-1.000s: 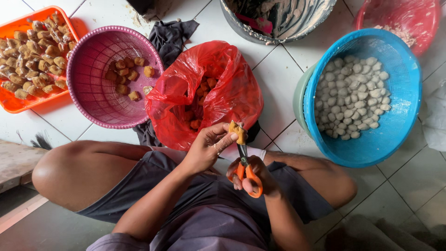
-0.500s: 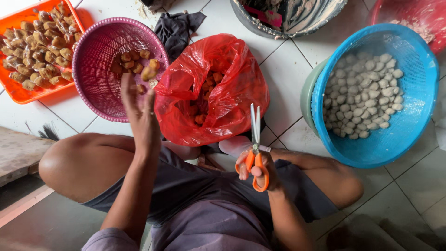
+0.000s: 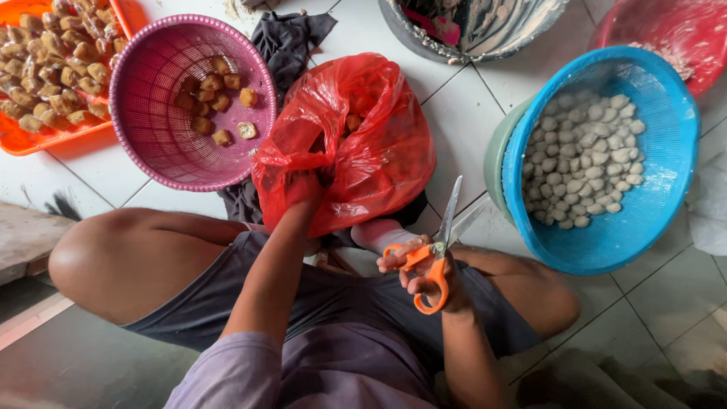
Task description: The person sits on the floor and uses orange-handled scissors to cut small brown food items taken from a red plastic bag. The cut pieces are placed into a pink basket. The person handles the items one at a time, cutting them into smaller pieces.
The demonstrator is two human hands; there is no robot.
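Your left hand (image 3: 303,189) is buried in the red plastic bag (image 3: 379,144) on the floor (grip hidden, can't tell), while your right hand (image 3: 428,276) grips open orange-handled scissors (image 3: 438,250).

Thin, glossy, crinkled plastic: red bag (image 3: 363,136). Left of the bag, a matt perforated plastic pink basket (image 3: 163,144); right of it, a fine-meshed plastic blue basket (image 3: 651,220). Below the bag, scissors (image 3: 435,254) with bright metal blades and smooth orange plastic handles. Under it, glazed white floor tiles (image 3: 462,113) and dark cloth (image 3: 284,42).
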